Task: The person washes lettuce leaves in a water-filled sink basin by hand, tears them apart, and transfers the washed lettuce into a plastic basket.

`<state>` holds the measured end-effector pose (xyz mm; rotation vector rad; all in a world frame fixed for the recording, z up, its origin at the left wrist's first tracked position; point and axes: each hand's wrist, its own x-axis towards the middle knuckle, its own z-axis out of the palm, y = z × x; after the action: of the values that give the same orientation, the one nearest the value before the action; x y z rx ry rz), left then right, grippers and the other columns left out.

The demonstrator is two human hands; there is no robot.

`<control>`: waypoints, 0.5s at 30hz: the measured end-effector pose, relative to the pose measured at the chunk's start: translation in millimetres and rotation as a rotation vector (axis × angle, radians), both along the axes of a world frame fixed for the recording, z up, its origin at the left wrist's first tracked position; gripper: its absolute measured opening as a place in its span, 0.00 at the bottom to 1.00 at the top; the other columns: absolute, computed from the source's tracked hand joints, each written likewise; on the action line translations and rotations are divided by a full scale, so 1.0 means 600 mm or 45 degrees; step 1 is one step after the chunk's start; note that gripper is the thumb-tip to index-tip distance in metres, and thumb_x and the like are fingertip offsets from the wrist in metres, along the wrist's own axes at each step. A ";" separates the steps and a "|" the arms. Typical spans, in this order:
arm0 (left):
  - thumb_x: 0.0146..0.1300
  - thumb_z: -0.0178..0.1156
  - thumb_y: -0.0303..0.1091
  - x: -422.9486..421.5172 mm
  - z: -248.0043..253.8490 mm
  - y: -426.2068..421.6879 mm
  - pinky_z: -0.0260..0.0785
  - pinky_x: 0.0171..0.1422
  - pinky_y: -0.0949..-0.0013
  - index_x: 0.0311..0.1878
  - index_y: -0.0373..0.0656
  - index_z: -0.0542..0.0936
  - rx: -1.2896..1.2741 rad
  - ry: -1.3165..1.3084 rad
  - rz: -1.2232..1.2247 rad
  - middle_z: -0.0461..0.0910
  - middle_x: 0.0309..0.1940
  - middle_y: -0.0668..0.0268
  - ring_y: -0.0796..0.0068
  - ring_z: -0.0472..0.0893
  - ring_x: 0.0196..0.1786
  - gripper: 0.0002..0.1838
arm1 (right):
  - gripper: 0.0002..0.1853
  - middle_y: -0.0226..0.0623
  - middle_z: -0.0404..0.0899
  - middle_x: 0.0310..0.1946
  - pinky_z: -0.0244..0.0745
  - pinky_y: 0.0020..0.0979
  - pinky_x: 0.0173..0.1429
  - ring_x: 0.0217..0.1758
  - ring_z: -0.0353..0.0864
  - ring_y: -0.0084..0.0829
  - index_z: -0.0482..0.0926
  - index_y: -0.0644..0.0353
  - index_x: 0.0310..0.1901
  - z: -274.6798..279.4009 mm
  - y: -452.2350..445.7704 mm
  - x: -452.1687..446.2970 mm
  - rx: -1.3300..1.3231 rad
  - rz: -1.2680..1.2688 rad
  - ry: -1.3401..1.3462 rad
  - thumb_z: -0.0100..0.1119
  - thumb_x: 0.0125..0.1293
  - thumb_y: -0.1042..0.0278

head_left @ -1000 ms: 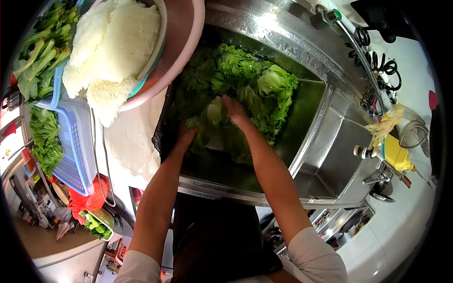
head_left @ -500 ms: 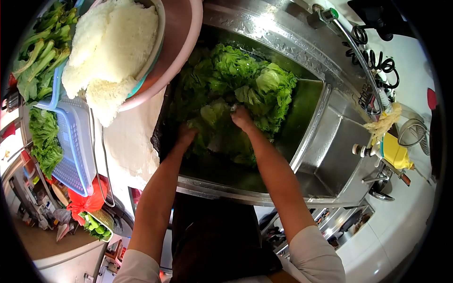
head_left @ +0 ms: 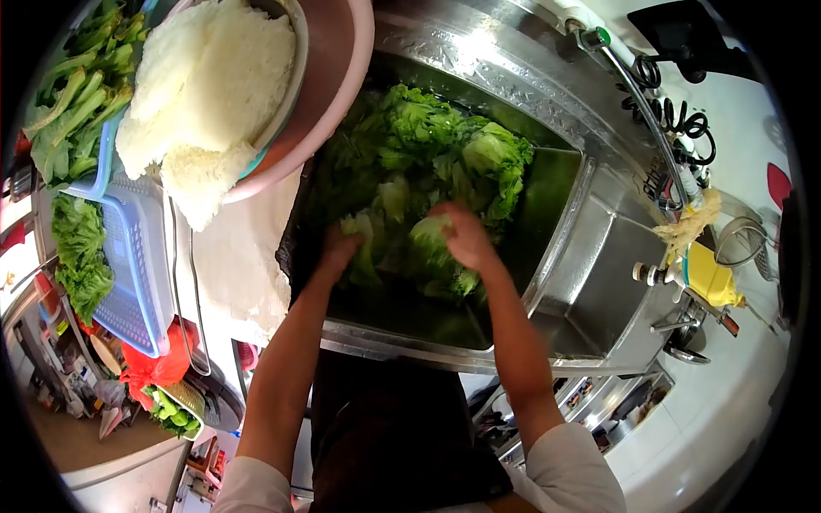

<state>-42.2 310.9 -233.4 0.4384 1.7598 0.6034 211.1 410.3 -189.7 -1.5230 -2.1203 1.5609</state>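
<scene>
A worktop [head_left: 235,265] flanks the steel sink [head_left: 554,181], where lettuce [head_left: 498,156] sits in water [head_left: 402,321]. The left hand [head_left: 340,248] and right hand [head_left: 467,239] reach in among it; whether either grip is closed, I cannot tell. The step looks like working lettuce by hand, and the next move would call for gentle handling.

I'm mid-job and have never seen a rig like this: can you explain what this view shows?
There's no machine: the left hand and right hand are a person's own, bare, seen by one head-worn camera looking forward and down. Both reach into a water-filled sink among leafy greens. Each touches leaves, but I can't tell how firmly either grips. Left of the sink are a pink basin and a blue basket; on its right is a second sink.
</scene>
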 end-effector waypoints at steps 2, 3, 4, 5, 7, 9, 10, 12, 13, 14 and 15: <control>0.53 0.63 0.30 0.012 -0.003 -0.006 0.69 0.57 0.65 0.56 0.37 0.75 0.085 -0.004 -0.076 0.81 0.48 0.60 0.65 0.79 0.51 0.25 | 0.18 0.43 0.77 0.53 0.70 0.38 0.59 0.56 0.77 0.44 0.77 0.58 0.52 -0.022 -0.025 -0.025 -0.387 0.058 0.243 0.51 0.60 0.82; 0.54 0.62 0.29 0.015 -0.006 -0.010 0.69 0.56 0.66 0.57 0.38 0.75 0.125 -0.002 -0.113 0.81 0.48 0.61 0.66 0.79 0.50 0.24 | 0.20 0.45 0.76 0.52 0.71 0.41 0.57 0.55 0.76 0.43 0.76 0.58 0.54 -0.025 -0.035 -0.040 -0.387 0.149 0.196 0.55 0.59 0.80; 0.55 0.62 0.30 0.020 -0.002 -0.009 0.69 0.56 0.67 0.57 0.39 0.75 0.110 -0.056 -0.139 0.81 0.48 0.62 0.67 0.78 0.50 0.23 | 0.18 0.45 0.77 0.51 0.72 0.41 0.56 0.54 0.77 0.43 0.75 0.59 0.54 -0.038 -0.049 -0.061 -0.464 -0.010 0.331 0.57 0.60 0.78; 0.57 0.62 0.31 0.027 0.002 -0.008 0.69 0.56 0.67 0.57 0.39 0.75 0.094 -0.111 -0.166 0.81 0.48 0.63 0.69 0.78 0.50 0.23 | 0.17 0.45 0.78 0.49 0.73 0.42 0.55 0.54 0.78 0.44 0.75 0.61 0.53 -0.053 -0.063 -0.079 -0.541 -0.172 0.463 0.58 0.61 0.75; 0.59 0.63 0.33 0.035 0.006 -0.012 0.69 0.55 0.68 0.57 0.41 0.75 0.022 -0.193 -0.142 0.80 0.47 0.65 0.71 0.78 0.49 0.22 | 0.19 0.46 0.80 0.48 0.74 0.42 0.54 0.54 0.79 0.45 0.75 0.62 0.54 -0.075 -0.087 -0.107 -0.522 -0.372 0.201 0.61 0.61 0.71; 0.61 0.64 0.35 0.040 0.000 -0.011 0.69 0.55 0.69 0.57 0.42 0.75 -0.076 -0.236 -0.036 0.80 0.47 0.68 0.74 0.77 0.49 0.21 | 0.19 0.43 0.81 0.44 0.75 0.39 0.51 0.49 0.80 0.40 0.77 0.63 0.53 -0.113 -0.106 -0.113 -0.405 -0.555 0.098 0.64 0.60 0.68; 0.61 0.65 0.40 0.043 0.011 -0.004 0.68 0.58 0.67 0.60 0.42 0.73 -0.124 -0.342 0.059 0.78 0.50 0.66 0.71 0.76 0.52 0.26 | 0.18 0.40 0.82 0.40 0.74 0.35 0.47 0.44 0.80 0.34 0.78 0.63 0.50 -0.147 -0.125 -0.110 -0.308 -0.633 0.129 0.66 0.59 0.67; 0.60 0.67 0.46 0.043 0.034 0.006 0.65 0.62 0.63 0.66 0.42 0.69 -0.149 -0.477 0.120 0.76 0.57 0.63 0.67 0.74 0.58 0.34 | 0.18 0.36 0.83 0.36 0.74 0.31 0.44 0.39 0.80 0.28 0.79 0.63 0.48 -0.148 -0.134 -0.110 -0.329 -0.639 0.106 0.67 0.57 0.67; 0.59 0.67 0.49 0.042 0.034 0.006 0.64 0.64 0.62 0.68 0.43 0.68 -0.124 -0.507 0.086 0.75 0.59 0.62 0.65 0.73 0.60 0.37 | 0.18 0.36 0.83 0.37 0.74 0.31 0.45 0.40 0.79 0.27 0.80 0.63 0.48 -0.121 -0.124 -0.113 -0.442 -0.571 0.052 0.67 0.57 0.67; 0.59 0.68 0.50 0.039 0.008 -0.007 0.64 0.65 0.62 0.68 0.43 0.67 -0.025 -0.464 -0.082 0.74 0.60 0.62 0.64 0.72 0.61 0.38 | 0.18 0.36 0.83 0.38 0.74 0.30 0.45 0.40 0.79 0.27 0.80 0.63 0.48 -0.110 -0.118 -0.113 -0.551 -0.503 -0.003 0.67 0.57 0.67; 0.58 0.69 0.50 0.038 -0.018 -0.018 0.64 0.65 0.62 0.69 0.43 0.66 0.075 -0.424 -0.249 0.73 0.61 0.63 0.64 0.72 0.62 0.40 | 0.17 0.36 0.83 0.38 0.73 0.31 0.45 0.40 0.79 0.27 0.80 0.63 0.48 -0.113 -0.115 -0.109 -0.593 -0.473 0.061 0.66 0.57 0.68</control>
<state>-19.3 300.0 -244.1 0.5126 1.3676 0.5548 145.7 341.5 -257.2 -1.8494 -1.3919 1.9949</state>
